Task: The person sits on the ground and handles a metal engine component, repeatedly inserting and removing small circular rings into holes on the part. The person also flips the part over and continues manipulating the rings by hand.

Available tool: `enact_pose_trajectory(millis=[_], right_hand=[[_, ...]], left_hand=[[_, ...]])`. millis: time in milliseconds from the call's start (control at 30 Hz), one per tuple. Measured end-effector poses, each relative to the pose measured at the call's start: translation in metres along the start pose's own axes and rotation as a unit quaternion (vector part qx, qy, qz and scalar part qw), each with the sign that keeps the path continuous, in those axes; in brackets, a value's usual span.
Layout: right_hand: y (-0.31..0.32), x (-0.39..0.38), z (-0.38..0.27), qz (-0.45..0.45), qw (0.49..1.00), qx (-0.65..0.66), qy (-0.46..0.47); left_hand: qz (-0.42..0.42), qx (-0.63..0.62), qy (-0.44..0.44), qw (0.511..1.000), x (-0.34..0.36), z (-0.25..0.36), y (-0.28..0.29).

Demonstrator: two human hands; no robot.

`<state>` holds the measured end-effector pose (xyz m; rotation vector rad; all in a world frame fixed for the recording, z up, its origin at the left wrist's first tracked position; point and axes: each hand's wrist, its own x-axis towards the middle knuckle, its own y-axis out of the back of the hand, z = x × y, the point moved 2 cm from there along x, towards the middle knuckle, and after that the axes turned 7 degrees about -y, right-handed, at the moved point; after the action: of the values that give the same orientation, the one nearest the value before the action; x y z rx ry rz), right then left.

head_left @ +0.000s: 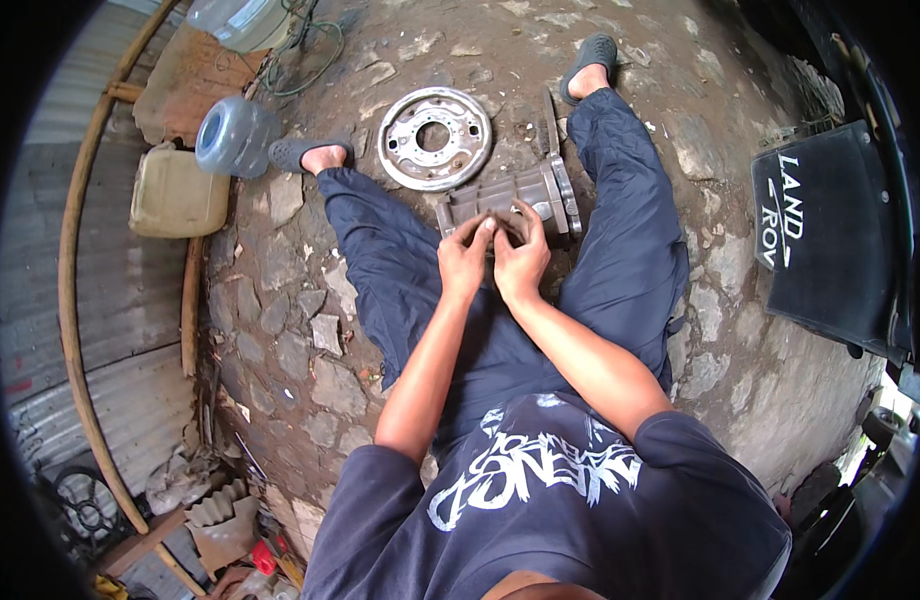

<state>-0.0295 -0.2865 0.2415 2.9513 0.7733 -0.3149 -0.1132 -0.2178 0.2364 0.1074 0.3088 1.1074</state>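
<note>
My left hand [462,265] and my right hand [523,262] meet between my spread knees, fingers pinched together. Something small and dark seems to be between the fingertips, too small to make out. Just beyond them lies a grey, ribbed metal casing [500,196] on its side, with a flange at its right end; my hands hide part of its near side. A round metal plate [392,150] with a central hole and several smaller holes rests on the ground, behind and left of the casing. A flat, narrow metal bar [551,122] extends beyond the flange.
Rough stone and dirt ground [280,290] surrounds me. At left are a yellowish jerrycan [180,193], a blue water bottle [242,137], a wooden pole [70,300] and a corrugated metal wall [120,270]. A black mudflap [830,265] hangs at right. Scrap [225,535] lies at lower left.
</note>
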Motion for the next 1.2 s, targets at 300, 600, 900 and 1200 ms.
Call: enact_pose_trajectory(millis=[300, 600, 900, 1200], right_hand=[[-0.005, -0.012, -0.013, -0.145, 0.986, -0.055, 0.061], [0.015, 0.044, -0.019, -0.026, 0.992, 0.101, 0.067], [0.027, 0.113, -0.076, -0.001, 0.991, -0.014, 0.133], [0.022, 0.144, -0.032, -0.08, 0.936, -0.306, 0.156]], left_hand=[[0.108, -0.128, 0.047, 0.985, 0.0, -0.013, 0.009], [0.067, 0.253, -0.209, 0.942, 0.024, 0.003, 0.012], [0.033, 0.325, -0.203, 0.923, 0.056, 0.01, -0.016], [-0.06, 0.336, -0.205, 0.917, 0.069, 0.008, -0.002]])
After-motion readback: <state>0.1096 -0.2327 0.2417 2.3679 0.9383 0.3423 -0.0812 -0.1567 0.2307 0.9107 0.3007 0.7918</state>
